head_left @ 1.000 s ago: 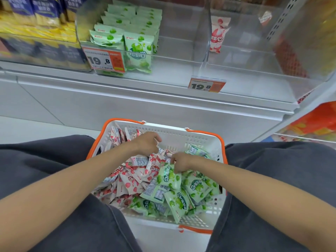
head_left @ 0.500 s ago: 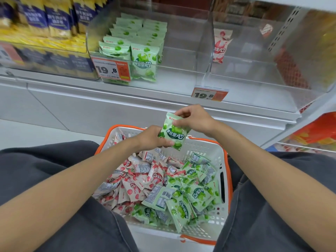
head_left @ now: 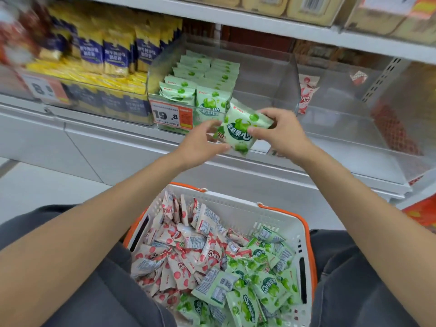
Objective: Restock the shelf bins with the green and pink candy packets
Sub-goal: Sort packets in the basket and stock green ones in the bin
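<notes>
A white basket point(head_left: 236, 205) with an orange rim is seen low in the centre, set between a person's knees; all else is placed from it. Far up and left of the basket, yellow and blue bags point(head_left: 113, 55) are lined along a shelf. Above the basket's left half, a clear bin point(head_left: 162, 67) is filled with rows of shelved green packets point(head_left: 203, 76), and an orange price label point(head_left: 168, 114) reading 19.8 is fixed to its front. Straight above the basket, in front of that bin, one green candy packet point(head_left: 240, 131) is held in the air by both hands. Its lower left edge is pinched by the curled fingers of the left hand point(head_left: 200, 145), and its right side is gripped between thumb and fingers of the right hand point(head_left: 280, 133). Up and right of the basket, a second clear bin point(head_left: 349, 138) is seen with a single pink packet point(head_left: 306, 95) upright at its back left. Inside the basket, loose pink packets point(head_left: 179, 251) are heaped on the left and loose green packets point(head_left: 259, 286) on the right.
</notes>
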### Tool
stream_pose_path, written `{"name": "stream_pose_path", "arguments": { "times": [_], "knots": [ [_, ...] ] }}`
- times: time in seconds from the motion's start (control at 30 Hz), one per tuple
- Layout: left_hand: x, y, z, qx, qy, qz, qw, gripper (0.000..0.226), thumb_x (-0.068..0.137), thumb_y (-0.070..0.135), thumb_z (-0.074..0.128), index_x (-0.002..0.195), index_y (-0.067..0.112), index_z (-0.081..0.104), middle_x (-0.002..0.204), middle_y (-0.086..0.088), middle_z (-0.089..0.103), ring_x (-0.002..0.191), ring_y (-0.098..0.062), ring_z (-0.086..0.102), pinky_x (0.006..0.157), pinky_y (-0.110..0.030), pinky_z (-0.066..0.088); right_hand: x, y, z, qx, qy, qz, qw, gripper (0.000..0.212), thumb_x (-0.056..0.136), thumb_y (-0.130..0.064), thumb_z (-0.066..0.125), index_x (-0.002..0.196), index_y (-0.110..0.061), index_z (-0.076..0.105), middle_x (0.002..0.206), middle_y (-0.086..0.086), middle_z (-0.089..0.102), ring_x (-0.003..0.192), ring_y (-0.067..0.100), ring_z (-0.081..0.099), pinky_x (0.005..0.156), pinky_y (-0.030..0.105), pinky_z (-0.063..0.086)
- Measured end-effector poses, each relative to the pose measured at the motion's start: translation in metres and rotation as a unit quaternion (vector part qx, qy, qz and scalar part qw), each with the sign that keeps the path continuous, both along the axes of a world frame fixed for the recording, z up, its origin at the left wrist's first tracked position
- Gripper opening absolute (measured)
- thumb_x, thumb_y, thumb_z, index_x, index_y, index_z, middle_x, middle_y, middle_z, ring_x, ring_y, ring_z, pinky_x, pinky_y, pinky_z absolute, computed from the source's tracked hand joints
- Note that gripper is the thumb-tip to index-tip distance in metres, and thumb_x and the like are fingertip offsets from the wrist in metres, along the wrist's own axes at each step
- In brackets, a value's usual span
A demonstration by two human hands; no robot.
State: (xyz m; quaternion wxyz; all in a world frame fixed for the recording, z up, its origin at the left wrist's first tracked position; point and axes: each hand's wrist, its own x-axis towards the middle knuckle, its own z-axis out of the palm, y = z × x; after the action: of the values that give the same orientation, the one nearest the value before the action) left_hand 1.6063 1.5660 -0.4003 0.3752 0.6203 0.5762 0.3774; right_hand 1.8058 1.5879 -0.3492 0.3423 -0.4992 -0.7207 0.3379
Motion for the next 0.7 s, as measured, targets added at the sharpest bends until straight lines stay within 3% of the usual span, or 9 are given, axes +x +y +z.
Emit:
{"name": "stream_pose_path", "arguments": {
  "times": [0.1,0.2,0.27,0.37,0.47,0.57,0.7],
  "knots": [
    [-0.027,0.017,0.024,0.125,0.142,0.117,0.975,0.051,0.089,0.014,0.063,0.138,0.018,0.047,0.126,0.000,0.055,0.114,-0.020,0.052,0.100,-0.037,0.045,-0.014,0.026,0.038,0.077,0.045,-0.038,0.995,0.019,0.082,-0.008,0.074,0.096,-0.019,0.066,0.085,-0.007,0.067,0.071,-0.003,0.060,0.067,0.017,0.050],
    [-0.050,0.028,0.023,0.142,0.290,0.167,0.931,0.052,0.087,0.015,0.060,0.138,0.018,0.048,0.138,-0.004,0.050,0.129,-0.027,0.039,0.104,-0.042,0.032,-0.033,0.063,0.048,0.110,0.007,-0.061,0.992,0.019,0.079,-0.009,0.073,0.089,-0.024,0.065,0.082,-0.010,0.066,0.069,-0.003,0.059,0.066,0.021,0.050],
    [-0.057,0.032,0.017,0.108,0.314,0.165,0.929,0.053,0.086,0.017,0.061,0.137,0.019,0.049,0.141,-0.003,0.047,0.132,-0.027,0.035,0.105,-0.043,0.030,-0.049,0.087,0.038,0.079,-0.070,-0.055,0.993,0.020,0.078,-0.012,0.074,0.097,-0.018,0.069,0.094,-0.002,0.069,0.080,0.007,0.061,0.073,0.025,0.048],
    [-0.058,0.035,0.012,0.108,0.351,0.154,0.917,0.051,0.086,0.020,0.061,0.136,0.021,0.049,0.141,-0.001,0.044,0.133,-0.026,0.032,0.106,-0.043,0.028,-0.070,0.109,0.006,0.004,-0.189,-0.025,0.982,0.050,0.079,-0.014,0.076,0.126,-0.003,0.062,0.119,0.005,0.063,0.111,0.016,0.057,0.093,0.026,0.044],
    [-0.056,0.035,0.013,0.114,0.351,0.155,0.916,0.050,0.087,0.020,0.059,0.136,0.021,0.049,0.142,-0.001,0.043,0.133,-0.025,0.030,0.107,-0.042,0.026,-0.083,0.118,-0.015,-0.065,-0.178,-0.035,0.981,0.058,0.077,-0.013,0.080,0.128,0.001,0.058,0.109,0.004,0.057,0.099,0.016,0.052,0.083,0.025,0.042],
    [-0.057,0.035,0.013,0.114,0.356,0.150,0.915,0.049,0.088,0.020,0.059,0.136,0.021,0.048,0.142,-0.001,0.043,0.133,-0.025,0.030,0.108,-0.043,0.026,-0.086,0.124,-0.017,-0.116,-0.135,-0.081,0.981,0.066,0.073,-0.016,0.085,0.127,0.003,0.053,0.117,0.012,0.060,0.100,0.022,0.059,0.086,0.032,0.050],
    [-0.057,0.035,0.014,0.117,0.357,0.153,0.914,0.049,0.087,0.020,0.059,0.135,0.020,0.049,0.140,-0.002,0.044,0.132,-0.026,0.031,0.107,-0.044,0.028,-0.085,0.120,-0.007,-0.247,-0.100,-0.077,0.961,0.056,0.072,-0.016,0.085,0.117,-0.001,0.054,0.117,0.012,0.057,0.101,0.022,0.059,0.073,0.031,0.056]
  ]
}}
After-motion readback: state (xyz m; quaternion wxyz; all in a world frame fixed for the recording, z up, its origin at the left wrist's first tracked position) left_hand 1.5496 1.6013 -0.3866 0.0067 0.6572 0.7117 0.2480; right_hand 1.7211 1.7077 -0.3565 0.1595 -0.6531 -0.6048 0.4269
